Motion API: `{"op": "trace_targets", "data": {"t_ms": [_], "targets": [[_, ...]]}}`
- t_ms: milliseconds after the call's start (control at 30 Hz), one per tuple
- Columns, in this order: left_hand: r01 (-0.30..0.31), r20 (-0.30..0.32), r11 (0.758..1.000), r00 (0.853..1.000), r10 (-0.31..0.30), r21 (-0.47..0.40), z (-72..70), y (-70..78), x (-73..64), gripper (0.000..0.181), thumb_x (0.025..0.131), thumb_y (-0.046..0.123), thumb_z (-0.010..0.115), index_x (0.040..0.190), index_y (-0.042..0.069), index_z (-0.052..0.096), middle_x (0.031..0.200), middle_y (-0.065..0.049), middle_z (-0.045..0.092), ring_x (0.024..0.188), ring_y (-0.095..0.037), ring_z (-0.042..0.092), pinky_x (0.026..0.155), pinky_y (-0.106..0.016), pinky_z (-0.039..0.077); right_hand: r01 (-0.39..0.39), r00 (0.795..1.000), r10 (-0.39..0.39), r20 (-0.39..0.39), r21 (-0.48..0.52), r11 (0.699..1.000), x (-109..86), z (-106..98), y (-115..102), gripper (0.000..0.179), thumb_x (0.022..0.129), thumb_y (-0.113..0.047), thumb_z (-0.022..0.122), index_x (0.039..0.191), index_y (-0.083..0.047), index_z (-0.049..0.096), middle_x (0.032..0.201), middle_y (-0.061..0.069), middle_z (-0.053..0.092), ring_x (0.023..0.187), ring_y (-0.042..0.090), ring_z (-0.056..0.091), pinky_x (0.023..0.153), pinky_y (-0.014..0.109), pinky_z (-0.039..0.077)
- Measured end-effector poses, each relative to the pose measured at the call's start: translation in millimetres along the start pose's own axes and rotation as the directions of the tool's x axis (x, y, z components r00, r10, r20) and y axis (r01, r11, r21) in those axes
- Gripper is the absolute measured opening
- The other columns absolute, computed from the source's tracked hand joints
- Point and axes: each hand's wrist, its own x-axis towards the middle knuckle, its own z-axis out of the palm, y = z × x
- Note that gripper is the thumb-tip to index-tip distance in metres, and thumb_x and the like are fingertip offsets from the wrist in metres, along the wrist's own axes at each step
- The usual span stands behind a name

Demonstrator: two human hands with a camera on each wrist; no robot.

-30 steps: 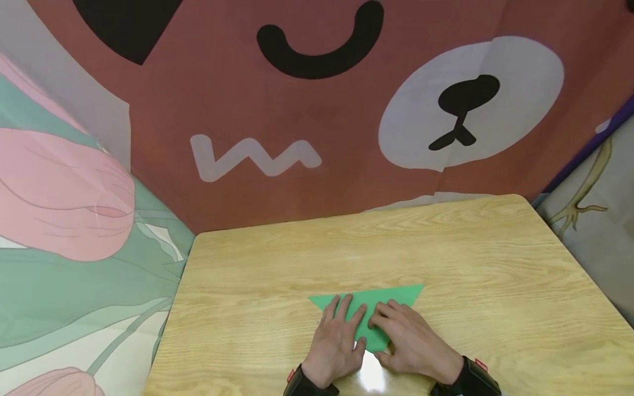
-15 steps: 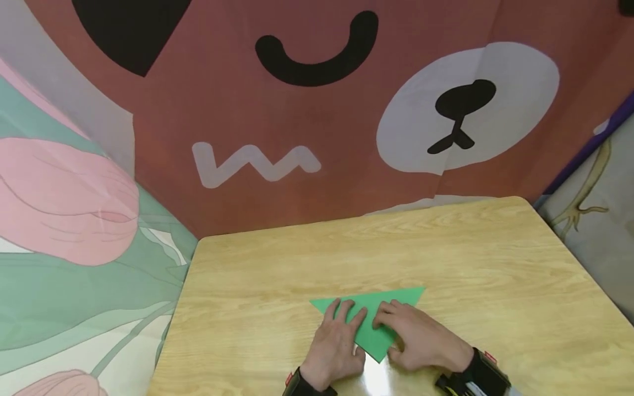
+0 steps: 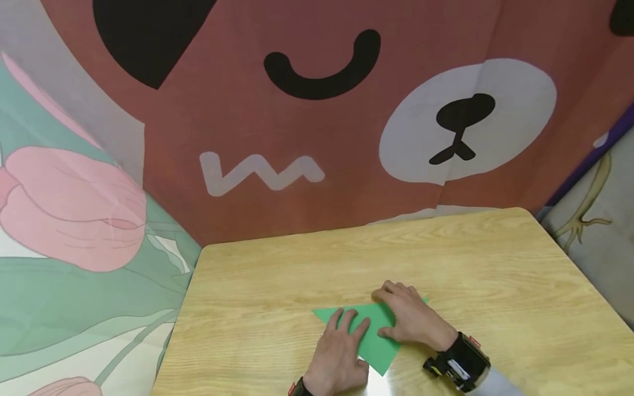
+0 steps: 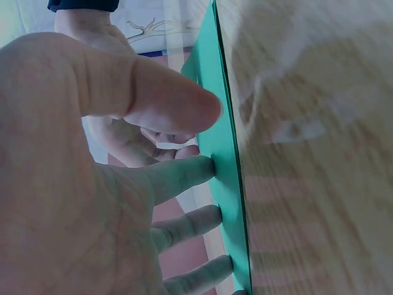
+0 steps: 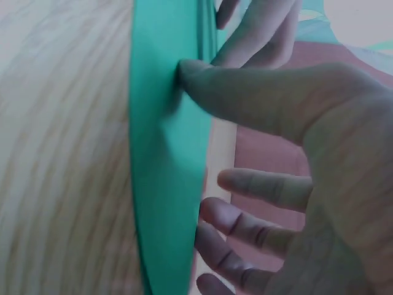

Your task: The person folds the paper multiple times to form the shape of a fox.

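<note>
A sheet of green paper (image 3: 378,347), folded into a triangle, lies flat on the table with one corner toward the person. My left hand (image 3: 335,352) rests its spread fingertips on the left part of the paper; in the left wrist view its thumb (image 4: 178,101) is close to the sheet, contact unclear. My right hand (image 3: 415,316) lies across the right part, hiding much of the far edge there. Its thumb (image 5: 245,92) touches the paper's face in the right wrist view, while its other fingers (image 5: 245,230) reach to the far edge, apart from the thumb.
A wood-grain table (image 3: 257,275) carries the paper. Behind it hangs a brown cloth (image 3: 346,198) with a cartoon bear print, and a floral cloth (image 3: 99,297) hangs at the left. A wrist camera (image 3: 460,363) is strapped to the right wrist.
My right hand has moved from the middle of the paper up to its far right edge, and its fingers have spread from the thumb. The left hand stays on the paper.
</note>
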Motion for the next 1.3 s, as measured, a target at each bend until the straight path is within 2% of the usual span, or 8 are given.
{"op": "trace_targets", "data": {"t_ms": [433,533,633,700,800,967,1100,1300], "targets": [[0.044,0.087,0.999,0.995,-0.042,-0.027,-5.3,1.4,-4.9,0.069,0.087,0.046,0.067,0.154,0.037,0.050,0.159,-0.001,0.043,0.135,-0.026,0.048,0.104,-0.044,0.053,0.003,0.998,0.003,-0.066,0.096,0.995,-2.0,0,-6,0.017,0.085,-0.017,0.087,0.094,-0.024,0.074,0.089,-0.014,0.061,0.086,0.006,0.051,0.079,0.034,0.035],[0.026,0.030,0.999,0.999,-0.025,-0.022,-8.7,-1.3,-5.2,0.058,0.094,0.052,0.065,0.149,0.033,0.056,0.158,-0.001,0.043,0.129,-0.024,0.050,0.097,-0.040,0.055,0.003,0.995,0.010,-0.104,0.126,0.992,-6.2,-4,-10,0.016,0.088,-0.012,0.083,0.089,-0.024,0.074,0.085,-0.017,0.058,0.082,0.003,0.051,0.077,0.031,0.042],[-0.001,-0.141,0.999,0.990,-0.004,-0.040,-12.8,-4.1,-2.8,0.044,0.095,0.047,0.069,0.133,0.025,0.068,0.149,-0.002,0.050,0.122,-0.022,0.054,0.091,-0.037,0.056,0.008,0.993,0.009,-0.116,0.142,0.990,-11.2,-14,-16,0.016,0.089,-0.010,0.082,0.089,-0.024,0.073,0.084,-0.018,0.057,0.079,0.003,0.052,0.072,0.025,0.047],[-0.027,-0.287,0.998,0.958,0.008,-0.064,-17.1,-5.0,0.7,0.033,0.093,0.040,0.074,0.120,0.021,0.070,0.141,-0.002,0.054,0.117,-0.021,0.056,0.088,-0.035,0.056,0.021,0.993,-0.003,-0.121,0.147,0.989,-14.7,-23,-21,0.017,0.090,-0.010,0.082,0.089,-0.024,0.072,0.085,-0.019,0.056,0.079,0.004,0.052,0.069,0.022,0.048],[-0.087,-0.472,0.992,0.881,0.031,-0.096,-26.5,-4.8,7.4,0.026,0.091,0.032,0.078,0.111,0.020,0.068,0.132,0.000,0.059,0.112,-0.019,0.058,0.086,-0.033,0.054,0.069,0.986,-0.048,-0.158,0.133,0.989,-19.4,-35,-31,0.019,0.089,-0.010,0.083,0.087,-0.024,0.070,0.084,-0.020,0.054,0.077,0.005,0.052,0.068,0.021,0.047],[-0.211,-0.622,0.971,0.777,0.096,-0.113,-43.1,-2.0,15.8,0.009,0.093,0.025,0.076,0.100,0.022,0.072,0.116,0.009,0.066,0.105,-0.012,0.060,0.084,-0.029,0.051,0.195,0.943,-0.167,-0.287,0.070,0.978,-25.5,-52,-48,0.023,0.085,-0.008,0.084,0.085,-0.026,0.069,0.085,-0.021,0.055,0.074,0.002,0.049,0.065,0.017,0.045],[-0.281,-0.679,0.952,0.723,0.127,-0.120,-50.0,2.0,13.8,0.007,0.090,0.021,0.077,0.088,0.025,0.072,0.106,0.014,0.068,0.095,-0.008,0.062,0.079,-0.025,0.049,0.245,0.902,-0.229,-0.365,-0.002,0.969,-32.4,-59,-58,0.029,0.081,-0.007,0.087,0.084,-0.029,0.068,0.086,-0.021,0.055,0.074,-0.002,0.044,0.064,0.014,0.040],[-0.330,-0.723,0.938,0.673,0.154,-0.108,-54.6,6.9,12.4,0.010,0.084,0.018,0.079,0.085,0.025,0.072,0.103,0.015,0.068,0.090,-0.006,0.062,0.077,-0.020,0.047,0.278,0.863,-0.273,-0.426,-0.050,0.959,-39.2,-62,-66,0.027,0.079,-0.010,0.090,0.085,-0.027,0.070,0.088,-0.021,0.058,0.075,-0.003,0.044,0.065,0.014,0.041]]}}
